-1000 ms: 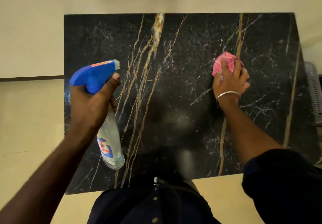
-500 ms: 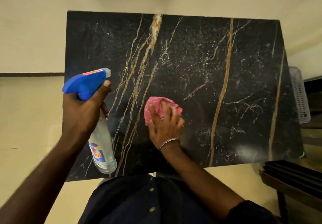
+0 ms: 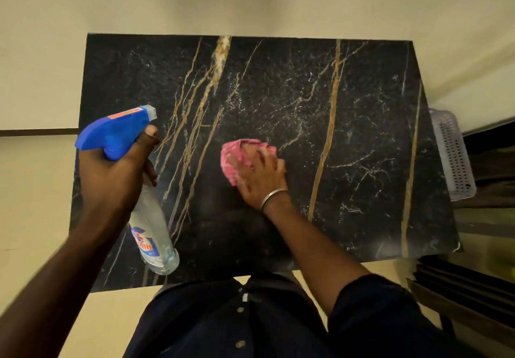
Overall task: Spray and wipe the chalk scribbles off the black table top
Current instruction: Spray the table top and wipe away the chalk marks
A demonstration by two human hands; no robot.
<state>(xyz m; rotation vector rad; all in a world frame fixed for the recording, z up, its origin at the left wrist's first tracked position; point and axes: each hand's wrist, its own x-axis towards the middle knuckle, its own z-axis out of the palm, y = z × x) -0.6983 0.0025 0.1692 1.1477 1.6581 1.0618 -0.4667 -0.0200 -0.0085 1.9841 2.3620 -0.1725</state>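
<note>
Swept leftward, cloth (image 3: 234, 159) gripped by right hand (image 3: 264, 179); left hand (image 3: 111, 179) grasps spray bottle (image 3: 150, 226).

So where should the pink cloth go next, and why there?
Probably slide the cloth forward and a little right. The right hand holds it down on the table near the middle, and pale speckles lie just beyond it. Whether those are chalk or marble veins is hard to tell. The left hand holds the bottle aside.

I am seeing a black table top (image 3: 278, 92) streaked with gold and white veins, a pink cloth (image 3: 235, 157), a clear bottle (image 3: 150, 226) carrying a blue sprayer head (image 3: 111, 134), and a pale grey dotted basket (image 3: 452, 157).
</note>
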